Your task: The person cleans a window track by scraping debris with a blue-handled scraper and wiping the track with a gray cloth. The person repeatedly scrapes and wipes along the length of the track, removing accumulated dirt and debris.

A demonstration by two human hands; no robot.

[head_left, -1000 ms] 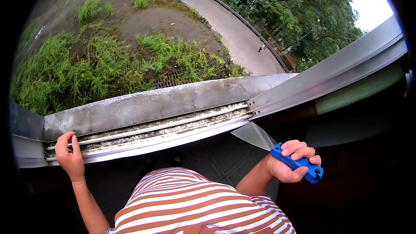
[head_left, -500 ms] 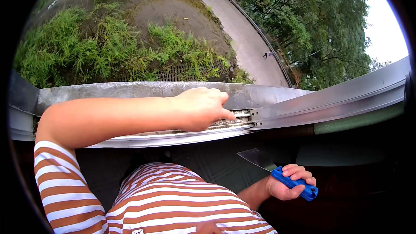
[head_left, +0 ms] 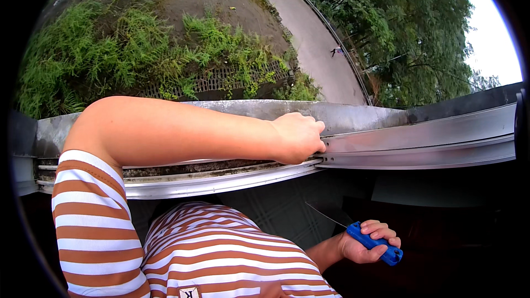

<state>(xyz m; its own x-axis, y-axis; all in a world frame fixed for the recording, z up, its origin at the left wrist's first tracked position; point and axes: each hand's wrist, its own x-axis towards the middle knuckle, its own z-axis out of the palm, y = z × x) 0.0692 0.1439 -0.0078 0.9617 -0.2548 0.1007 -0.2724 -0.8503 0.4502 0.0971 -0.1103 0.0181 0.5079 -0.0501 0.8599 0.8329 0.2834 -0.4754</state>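
My left hand (head_left: pixel 298 137) reaches across the window opening, its fingers curled down at the end of a silver metal window sash (head_left: pixel 419 139). What those fingertips hold, if anything, is hidden under the hand. Below that forearm runs the window track (head_left: pixel 182 171), with dark, crumbly dirt in its grooves. Down at the right, inside the window, my right hand (head_left: pixel 358 251) grips a scraper by its blue handle (head_left: pixel 376 245). Its thin blade (head_left: pixel 327 214) shows nearly edge-on, pointing up and left, apart from the frame.
A grey outer ledge (head_left: pixel 359 115) borders the track. Far below outside lie grassy ground (head_left: pixel 127 49), a paved path (head_left: pixel 317 38) with a distant person (head_left: pixel 336 51), and trees (head_left: pixel 397 27). My striped shirt (head_left: pixel 221 243) is close to the inner frame.
My left hand has moved right along the track to the sash end. The scraper has turned, so its blade shows edge-on instead of flat. My view has shifted slightly.
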